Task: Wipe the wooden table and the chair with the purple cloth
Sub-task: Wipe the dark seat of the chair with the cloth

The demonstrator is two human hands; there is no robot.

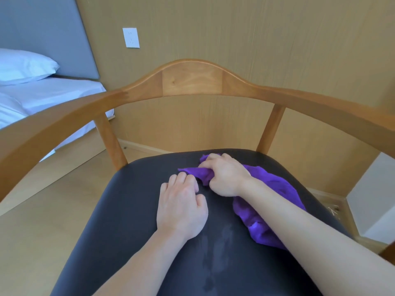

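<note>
A wooden chair (192, 80) with a curved backrest and a black padded seat (132, 199) fills the view. The purple cloth (269, 189) lies bunched on the right half of the seat. My right hand (224, 174) is clenched on the cloth's far end, pressing it onto the seat. My left hand (181, 206) rests flat on the seat just left of it, fingers loosely curled, holding nothing. A faint damp streak (213, 248) shows on the seat near the front. The wooden table is out of view.
A bed (42, 95) with white sheets and a pillow (23, 65) stands at the left. A wood-panelled wall with a white socket (131, 37) is behind the chair. A white panel (374, 199) stands at the right. Pale wooden floor (42, 210) lies to the left.
</note>
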